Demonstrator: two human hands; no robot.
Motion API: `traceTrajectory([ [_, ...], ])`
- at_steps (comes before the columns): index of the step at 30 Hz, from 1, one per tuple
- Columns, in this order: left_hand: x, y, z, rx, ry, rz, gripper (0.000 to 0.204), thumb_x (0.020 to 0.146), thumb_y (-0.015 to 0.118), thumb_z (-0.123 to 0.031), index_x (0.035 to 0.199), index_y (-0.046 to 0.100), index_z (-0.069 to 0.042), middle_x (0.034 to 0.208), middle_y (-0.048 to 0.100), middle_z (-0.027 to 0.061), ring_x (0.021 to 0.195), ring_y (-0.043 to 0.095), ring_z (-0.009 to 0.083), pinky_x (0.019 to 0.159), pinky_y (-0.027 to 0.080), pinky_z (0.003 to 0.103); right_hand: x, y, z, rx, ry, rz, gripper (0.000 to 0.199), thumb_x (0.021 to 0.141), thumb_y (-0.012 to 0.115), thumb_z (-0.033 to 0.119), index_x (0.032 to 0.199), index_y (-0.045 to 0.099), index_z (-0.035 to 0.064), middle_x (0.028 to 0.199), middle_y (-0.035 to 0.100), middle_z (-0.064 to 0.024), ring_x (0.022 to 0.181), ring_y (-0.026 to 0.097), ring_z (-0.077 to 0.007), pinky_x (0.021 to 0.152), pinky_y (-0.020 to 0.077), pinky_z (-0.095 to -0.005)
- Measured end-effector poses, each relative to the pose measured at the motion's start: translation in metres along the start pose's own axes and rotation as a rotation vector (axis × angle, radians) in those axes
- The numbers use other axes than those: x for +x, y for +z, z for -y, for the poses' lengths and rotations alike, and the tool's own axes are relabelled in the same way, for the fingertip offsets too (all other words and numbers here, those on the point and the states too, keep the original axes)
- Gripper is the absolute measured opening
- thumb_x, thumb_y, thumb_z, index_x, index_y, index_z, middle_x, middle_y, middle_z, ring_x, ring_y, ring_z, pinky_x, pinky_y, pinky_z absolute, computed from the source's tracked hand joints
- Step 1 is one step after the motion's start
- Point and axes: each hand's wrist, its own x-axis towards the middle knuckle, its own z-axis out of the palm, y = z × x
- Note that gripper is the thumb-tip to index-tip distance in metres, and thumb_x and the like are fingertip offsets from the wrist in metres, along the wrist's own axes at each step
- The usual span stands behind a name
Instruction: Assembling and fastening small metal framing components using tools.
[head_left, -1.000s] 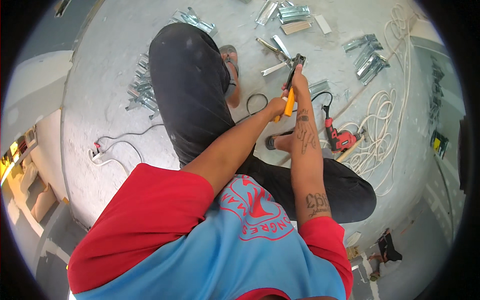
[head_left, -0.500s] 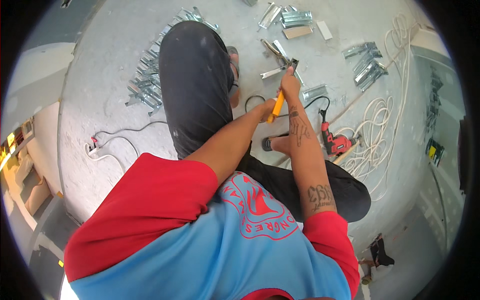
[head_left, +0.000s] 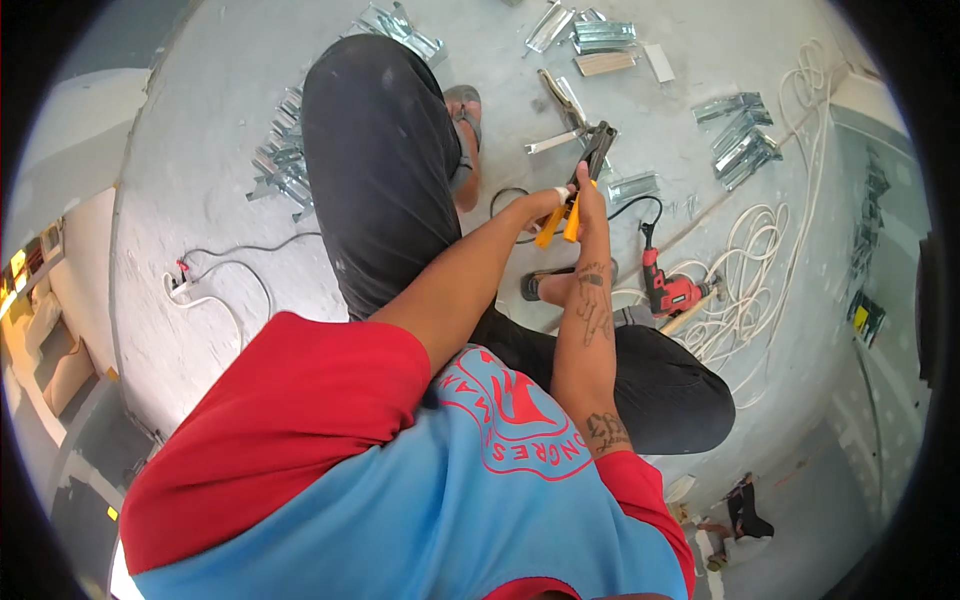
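Both my hands meet in front of my knees on a pair of snips with orange-yellow handles (head_left: 558, 222) and dark jaws (head_left: 597, 148). My left hand (head_left: 545, 202), with white tape on one finger, grips the handles from the left. My right hand (head_left: 589, 205) closes on them from the right. The jaws point away from me over short pieces of metal channel (head_left: 556, 140) on the concrete floor.
A red power drill (head_left: 668, 290) lies by my right leg with coiled white cable (head_left: 752, 270) beyond it. Stacks of metal channel pieces (head_left: 742, 135) (head_left: 285, 165) lie at the far right and left. A white power strip (head_left: 180, 285) sits on the left.
The view has shifted slightly and my hands with the snips sit a little lower and more central. Both hands keep their grip on the handles.
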Motion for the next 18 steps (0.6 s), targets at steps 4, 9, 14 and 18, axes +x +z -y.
traceTrajectory([
  [4, 0.002, 0.015, 0.017, -0.132, 0.157, 0.001, 0.054, 0.091, 0.029, -0.064, 0.090, 0.054, -0.016, 0.085, 0.055, 0.0019, 0.066, 0.050, 0.0151, 0.061, 0.040, 0.034, 0.009, 0.002, 0.005, -0.026, -0.003, -0.004, 0.051, 0.083, 0.063, 0.057, 0.086, 0.056, 0.0060, 0.070, 0.055, -0.0032, 0.063, 0.057, -0.0158, 0.055, 0.0469, -0.0302],
  [9, 0.008, 0.004, 0.007, -0.257, 0.162, -0.032, 0.043, 0.093, 0.037, -0.052, 0.098, 0.051, -0.012, 0.095, 0.057, 0.0081, 0.078, 0.053, 0.0202, 0.068, 0.043, 0.037, -0.002, 0.011, -0.008, 0.022, -0.011, -0.034, 0.050, 0.083, 0.065, 0.054, 0.085, 0.056, 0.0044, 0.068, 0.057, -0.0050, 0.058, 0.058, -0.0188, 0.053, 0.0480, -0.0298],
  [14, 0.024, -0.033, -0.072, 0.424, 0.649, -1.371, 0.034, 0.074, 0.063, -0.011, 0.105, 0.054, -0.002, 0.107, 0.052, 0.0180, 0.103, 0.049, 0.0344, 0.083, 0.042, 0.047, -0.006, -0.002, -0.006, 0.065, 0.023, -0.029, 0.050, 0.082, 0.068, 0.049, 0.082, 0.060, 0.0004, 0.071, 0.058, -0.0079, 0.061, 0.058, -0.0202, 0.056, 0.0463, -0.0320],
  [18, 0.025, -0.095, -0.124, 0.862, 0.803, -1.421, 0.036, 0.070, 0.067, -0.007, 0.105, 0.057, -0.008, 0.107, 0.053, 0.0119, 0.108, 0.049, 0.0292, 0.088, 0.040, 0.044, -0.007, 0.002, 0.001, 0.015, 0.038, 0.017, 0.056, 0.081, 0.066, 0.054, 0.089, 0.054, 0.0005, 0.071, 0.058, -0.0115, 0.061, 0.061, -0.0250, 0.057, 0.0511, -0.0343],
])
